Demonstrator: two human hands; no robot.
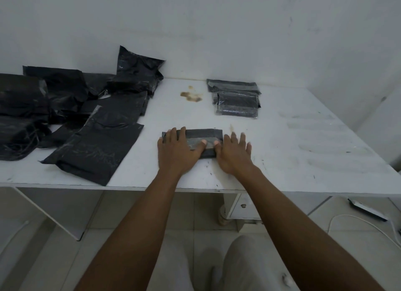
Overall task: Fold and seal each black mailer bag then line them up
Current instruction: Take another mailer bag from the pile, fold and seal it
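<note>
A folded black mailer bag (pixel 201 135) lies flat near the middle of the white table (pixel 303 143). My left hand (pixel 176 154) presses on its left half with straight fingers, thumb on the shiny flap strip. My right hand (pixel 233 155) presses on its right end, thumb on the same strip, fingers spread partly onto the table. Behind it, at the back, sit two folded mailer bags (pixel 235 98), one overlapping the other. A loose pile of unfolded black mailer bags (pixel 71 108) covers the table's left side.
A brown stain (pixel 191 95) marks the table between the pile and the folded bags. White walls close off the back and right. Below the table are a white cabinet (pixel 243 206), a cable (pixel 358 221) and a dark strip (pixel 366 209) on the tiled floor.
</note>
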